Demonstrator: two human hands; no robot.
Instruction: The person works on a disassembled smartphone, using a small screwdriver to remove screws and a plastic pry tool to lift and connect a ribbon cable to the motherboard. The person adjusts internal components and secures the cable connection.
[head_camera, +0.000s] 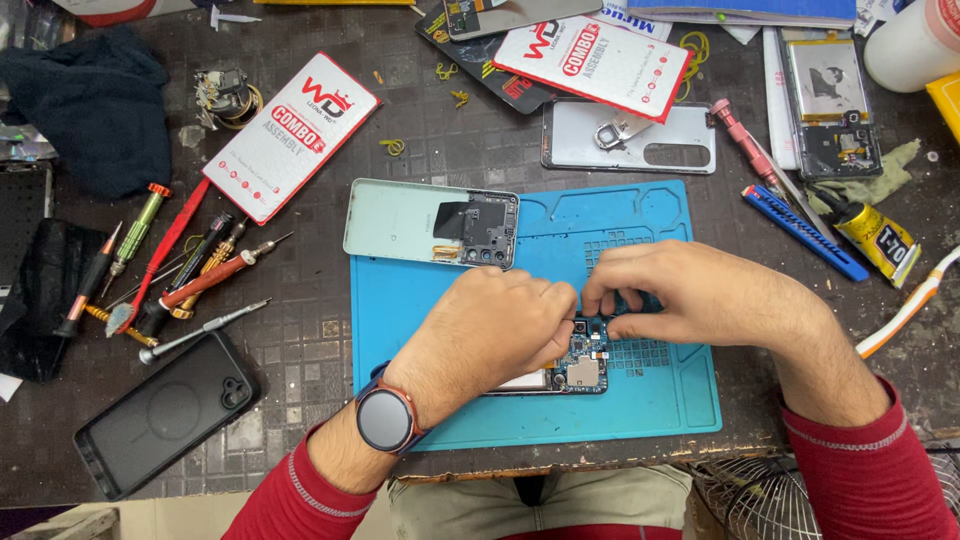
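An opened phone with its blue circuit board showing lies on a blue repair mat. My left hand, with a watch on the wrist, rests over the phone's left part, fingers curled on it. My right hand presses its fingertips onto the top edge of the phone, touching the left fingers. What the fingertips pinch is hidden. The phone's pale green back cover, inside up, lies at the mat's upper left corner.
Several screwdrivers lie at left beside a black phone case. Red and white boxes and a grey back cover sit behind. At right are a blue cutter, a glue tube and a toothbrush.
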